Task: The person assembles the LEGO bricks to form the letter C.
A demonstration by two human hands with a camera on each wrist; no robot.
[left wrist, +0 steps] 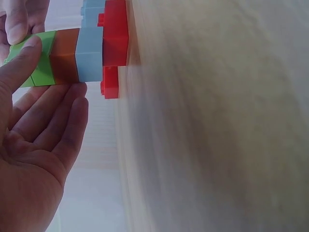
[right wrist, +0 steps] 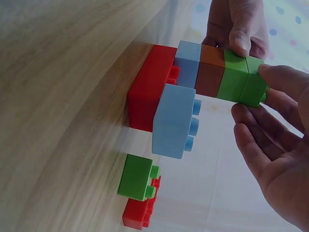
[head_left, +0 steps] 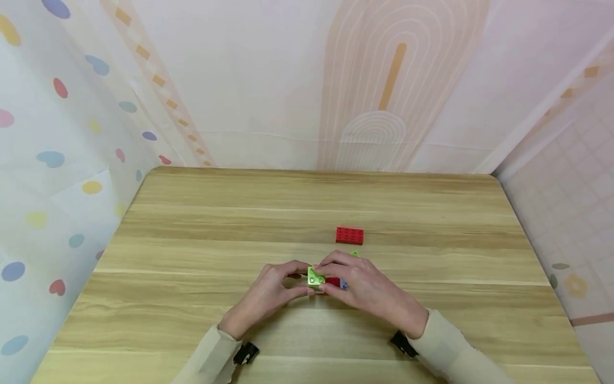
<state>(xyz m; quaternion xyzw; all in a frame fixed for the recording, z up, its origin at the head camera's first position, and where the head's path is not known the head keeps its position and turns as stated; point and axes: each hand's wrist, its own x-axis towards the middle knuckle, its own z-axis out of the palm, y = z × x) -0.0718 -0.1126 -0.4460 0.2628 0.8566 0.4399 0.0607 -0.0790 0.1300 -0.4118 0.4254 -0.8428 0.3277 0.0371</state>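
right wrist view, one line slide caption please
Left hand and right hand hold the green top of a block tower; a green block and a red block sit apart from it.

Patterned cloth (head_left: pixel 264 85) behind wood-grain table (head_left: pixel 230 213)

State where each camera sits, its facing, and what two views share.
Head: worn on the head, facing forward and down at the table; left hand, right hand and sleeves show.
Left wrist: worn there, facing the brick tower; both hands show.
Right wrist: worn there, facing the tower's other side; both hands show.
Shared: both wrist views show the tower on a red brick.
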